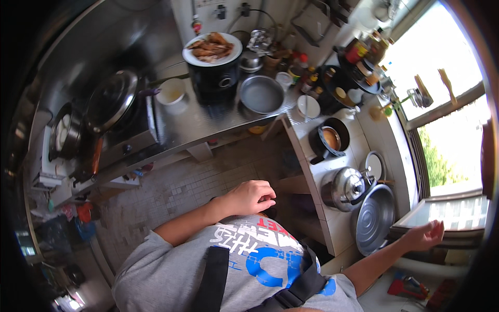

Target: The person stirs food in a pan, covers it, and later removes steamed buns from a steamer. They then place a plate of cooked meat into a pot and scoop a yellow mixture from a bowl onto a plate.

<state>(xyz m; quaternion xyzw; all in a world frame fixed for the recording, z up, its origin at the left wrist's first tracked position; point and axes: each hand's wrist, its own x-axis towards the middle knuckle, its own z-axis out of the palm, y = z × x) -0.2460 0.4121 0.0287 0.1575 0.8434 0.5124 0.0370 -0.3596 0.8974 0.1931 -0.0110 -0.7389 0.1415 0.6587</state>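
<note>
My left hand (252, 198) is in front of my shirt, its fingers curled, with nothing seen in it. My right hand (425, 236) reaches out past a large round metal basin (375, 220), near a window sash; its fingers are loosely curled and whether they hold anything is unclear. Beside the basin stands a shiny lidded metal pot (343, 188), and behind that a black pot (329, 137) with a smaller brown-looking vessel inside. On the steel counter (202, 128), a white plate of browned food (213, 50) rests on a black round appliance (214, 80), next to an empty round metal pan (262, 94).
A lidded frying pan (113, 101) sits on the stove at left, beside a pot (64, 130) with pale items inside. A white bowl (170, 91) stands between stove and appliance. Bottles (358, 52) crowd the corner rack. The tiled counter's edge (312, 187) runs close to my body.
</note>
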